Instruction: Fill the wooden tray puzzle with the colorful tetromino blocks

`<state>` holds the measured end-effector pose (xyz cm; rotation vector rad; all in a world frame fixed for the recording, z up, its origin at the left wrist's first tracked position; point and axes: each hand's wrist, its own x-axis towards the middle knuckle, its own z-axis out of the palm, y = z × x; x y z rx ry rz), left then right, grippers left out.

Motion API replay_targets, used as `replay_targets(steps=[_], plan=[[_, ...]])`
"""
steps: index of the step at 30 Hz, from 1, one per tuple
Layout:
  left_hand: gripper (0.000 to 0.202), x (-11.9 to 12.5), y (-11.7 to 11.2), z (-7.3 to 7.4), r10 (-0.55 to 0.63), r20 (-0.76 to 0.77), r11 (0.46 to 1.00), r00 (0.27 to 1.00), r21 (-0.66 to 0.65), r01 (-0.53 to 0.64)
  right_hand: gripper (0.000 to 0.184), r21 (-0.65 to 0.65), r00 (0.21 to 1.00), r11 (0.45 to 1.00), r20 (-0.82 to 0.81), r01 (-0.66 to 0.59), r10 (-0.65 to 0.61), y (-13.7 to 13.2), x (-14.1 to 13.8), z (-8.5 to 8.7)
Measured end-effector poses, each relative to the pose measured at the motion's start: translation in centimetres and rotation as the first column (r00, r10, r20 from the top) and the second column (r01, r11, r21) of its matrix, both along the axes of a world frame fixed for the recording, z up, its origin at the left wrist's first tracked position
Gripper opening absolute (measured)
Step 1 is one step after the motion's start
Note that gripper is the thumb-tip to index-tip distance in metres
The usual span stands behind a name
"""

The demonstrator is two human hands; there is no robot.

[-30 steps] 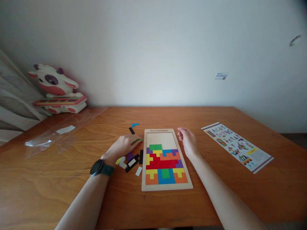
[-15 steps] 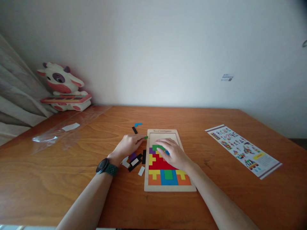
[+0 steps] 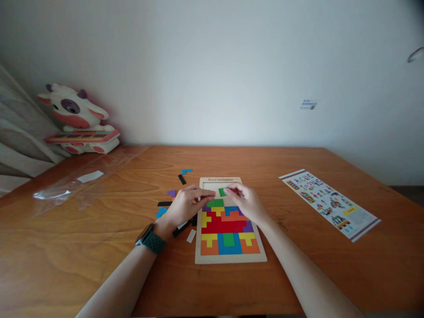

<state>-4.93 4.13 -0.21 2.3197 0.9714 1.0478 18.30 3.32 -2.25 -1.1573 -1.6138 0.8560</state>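
My right hand pinches a small green puzzle piece by its right edge, over the upper part of the wooden puzzle board. My left hand, with a dark watch on its wrist, reaches over the board's left edge. Its thumb and forefinger are closed together close to the green piece, with nothing visible between them. Red, yellow, orange, blue, purple and green pieces fill the lower part of the board. Another green piece lies flat at the top of these rows.
Loose pieces lie left of the board, including a blue one, a black one, a purple one and a white one. A printed pattern sheet lies right. A plastic bag and a cow toy are left.
My left hand has moved right, over the board, from beside its edge. The green piece it held is now in my right hand, which has shifted up from the rows. The view has turned slightly.
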Motion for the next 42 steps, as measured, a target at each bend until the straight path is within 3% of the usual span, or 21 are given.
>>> replay_targets(steps=[3,7,14,22,27,31,34,36,38,40,42], plan=[[0.021,-0.2,0.3,-0.6,0.026,-0.014,0.995,1.000,-0.095,-0.027,0.028,-0.058,0.995,0.995,0.057,0.085,-0.082,0.6,1.4,-0.4],[0.023,-0.2,0.6,-1.4,0.035,0.040,0.977,0.999,-0.210,-0.025,0.019,-0.069,0.973,0.995,0.226,0.067,-0.050,0.5,1.9,-0.3],[0.017,0.1,0.5,-1.0,0.038,0.052,0.994,0.998,-0.105,-0.033,0.012,-0.037,0.919,0.999,0.392,-0.020,0.033,0.1,1.5,-0.1],[0.013,0.4,0.4,-1.1,0.077,-0.003,0.994,0.997,-0.074,-0.077,0.012,0.011,0.903,0.999,0.427,-0.048,0.039,0.2,1.7,-0.1],[0.019,1.0,0.1,-1.1,0.100,0.156,0.959,0.983,-0.278,-0.054,0.027,0.039,0.963,0.999,0.266,0.026,-0.035,0.1,1.4,0.3],[0.029,1.7,-0.3,-0.9,0.091,0.335,0.893,0.938,-0.444,0.072,0.027,-0.018,0.987,0.989,0.063,-0.147,0.148,-0.8,0.5,1.3],[0.034,2.1,-0.7,-0.7,0.049,0.391,0.852,0.919,-0.496,0.166,0.025,0.005,0.980,0.980,0.033,-0.197,0.197,-1.4,-0.3,2.1],[0.035,2.2,-0.8,-0.5,0.050,0.373,0.867,0.926,-0.477,0.145,0.023,0.029,0.984,0.984,0.043,-0.175,0.174,-1.4,-0.4,2.3],[0.030,2.0,-0.8,-0.3,0.078,0.270,0.920,0.960,-0.390,0.035,0.024,0.021,0.992,0.993,0.039,-0.119,0.119,-1.0,0.1,2.0],[0.025,1.4,-0.6,-0.1,0.098,0.085,0.978,0.992,-0.190,-0.080,0.029,-0.023,0.999,0.999,0.034,-0.028,0.029,-0.3,1.1,1.3],[0.022,0.8,-0.3,-0.2,0.100,-0.128,0.994,0.987,0.060,-0.093,0.037,-0.067,0.995,0.996,0.082,0.058,-0.052,0.5,2.4,0.6]])
